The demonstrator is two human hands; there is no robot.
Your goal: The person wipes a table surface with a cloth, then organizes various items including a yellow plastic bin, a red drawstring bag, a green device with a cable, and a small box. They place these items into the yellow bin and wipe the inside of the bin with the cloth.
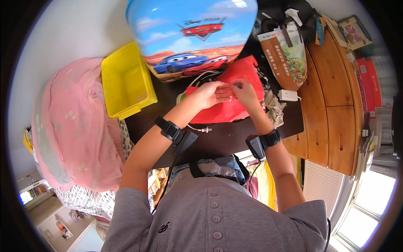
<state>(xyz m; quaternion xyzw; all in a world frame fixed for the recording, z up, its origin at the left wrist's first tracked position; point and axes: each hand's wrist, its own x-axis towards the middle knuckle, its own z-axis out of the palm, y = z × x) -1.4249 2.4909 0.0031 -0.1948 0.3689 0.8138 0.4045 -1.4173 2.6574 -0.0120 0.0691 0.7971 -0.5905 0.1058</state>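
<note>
My left hand (pixel 213 93) and my right hand (pixel 246 93) meet fingertip to fingertip over a red cloth-like bag (pixel 222 114) on the dark table. Between the thumb and fingers of my right hand is a small blue thing (pixel 239 86), too small to name. The thumb and forefinger of my left hand come together beside it, its other fingers stretched toward the right; whatever they pinch is hidden. A white cable with a plug (pixel 205 130) runs out from under the red bag at its left.
A yellow plastic bin (pixel 126 84) and a hard suitcase with cartoon cars (pixel 189 38) stand beyond the hands. At right are a brown printed bag (pixel 283 56), a white power adapter (pixel 288 95), a crumpled beige cloth (pixel 274 110) and wooden drawers (pixel 336 84). Pink bedding (pixel 79 130) lies left.
</note>
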